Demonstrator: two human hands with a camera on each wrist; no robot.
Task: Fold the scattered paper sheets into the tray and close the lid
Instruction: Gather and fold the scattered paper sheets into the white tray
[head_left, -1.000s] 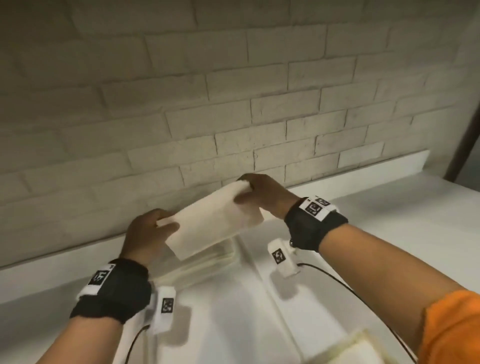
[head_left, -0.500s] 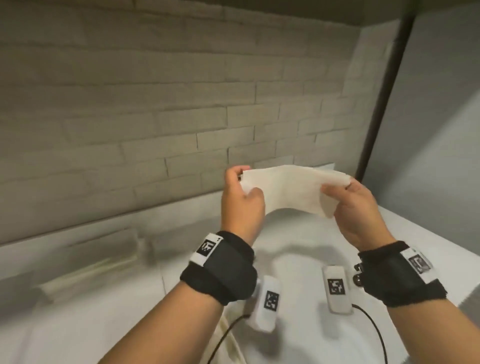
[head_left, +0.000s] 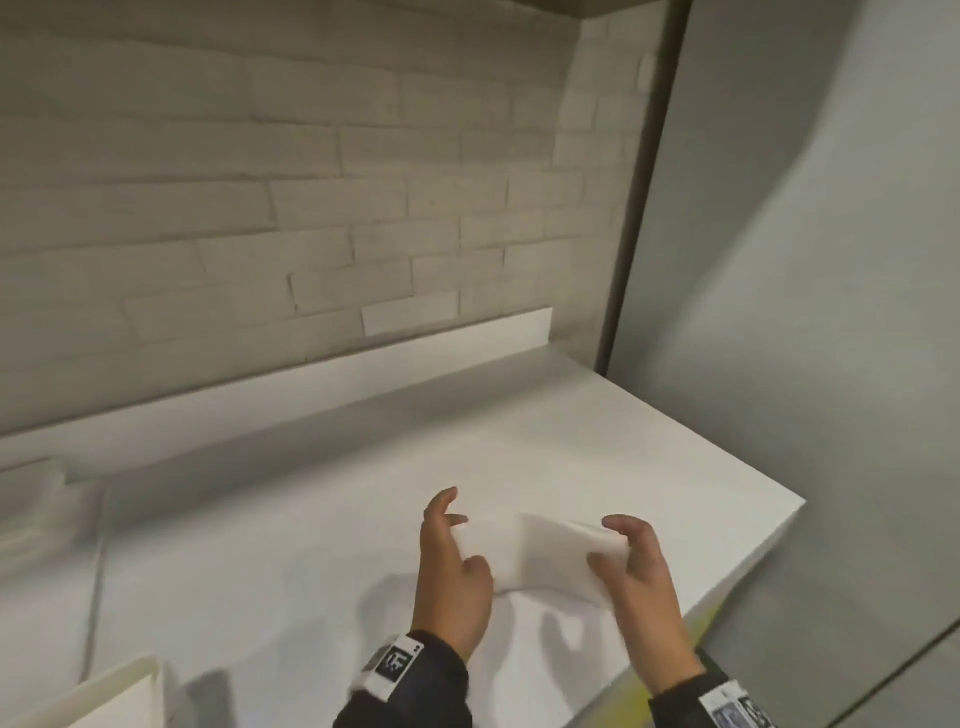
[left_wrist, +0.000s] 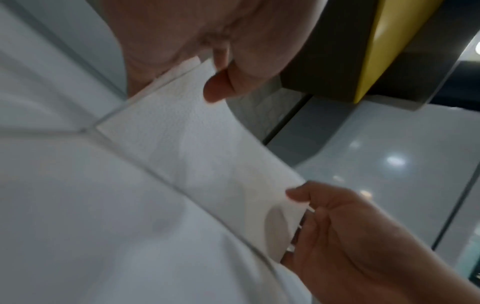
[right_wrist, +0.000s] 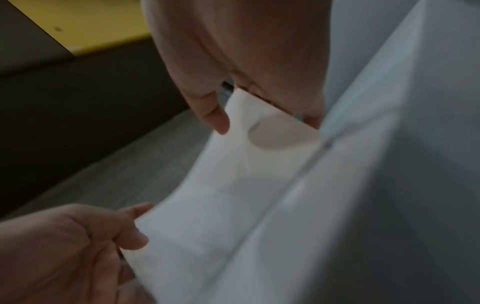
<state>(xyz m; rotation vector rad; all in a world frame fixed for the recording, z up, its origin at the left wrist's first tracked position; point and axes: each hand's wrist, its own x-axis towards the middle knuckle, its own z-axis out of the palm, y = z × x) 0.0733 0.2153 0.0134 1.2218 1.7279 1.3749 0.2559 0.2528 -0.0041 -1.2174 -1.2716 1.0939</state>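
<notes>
Two hands on one paper sheet (head_left: 540, 558): left hand (head_left: 452, 566) pinches 9 o'clock end, right hand (head_left: 636, 571) pinches 3 o'clock end; long axis left-right, just above white counter (head_left: 597, 441), both equally near.

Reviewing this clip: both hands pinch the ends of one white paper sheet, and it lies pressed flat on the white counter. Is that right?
Not quite. The left hand and right hand do pinch the ends of one white paper sheet, but it hangs between them above the white counter, sagging in the middle, not pressed flat. The left wrist view shows it lifted off the surface.
</notes>
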